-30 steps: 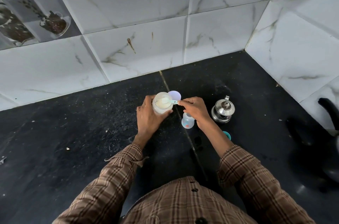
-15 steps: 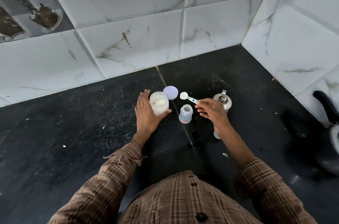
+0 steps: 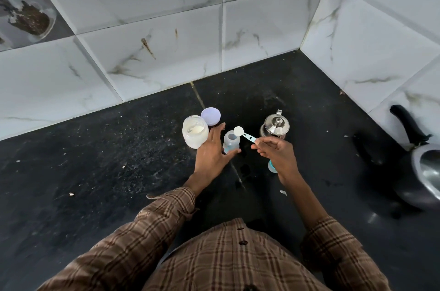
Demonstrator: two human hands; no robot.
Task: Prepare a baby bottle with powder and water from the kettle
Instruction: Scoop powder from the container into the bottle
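A small clear baby bottle (image 3: 231,140) stands open on the black counter. My right hand (image 3: 276,156) pinches the handle of a pale blue scoop (image 3: 242,134), whose powder-filled bowl hovers over the bottle's mouth. My left hand (image 3: 212,155) is open, fingers spread, its thumb touching the bottle's base and its fingers between the bottle and the open powder jar (image 3: 194,132). The jar's lilac lid (image 3: 210,116) lies behind it. A small steel kettle (image 3: 275,126) stands to the right of the bottle.
White marble-tiled walls close off the back and right side, meeting in a corner. A dark pan with a black handle (image 3: 423,166) sits at the far right. A blue bottle cap (image 3: 272,167) lies partly hidden under my right wrist. Crumbs dot the counter (image 3: 107,171).
My left hand let go of the powder jar and moved right to the bottle. My right hand carried the filled scoop from the jar to above the bottle's mouth.
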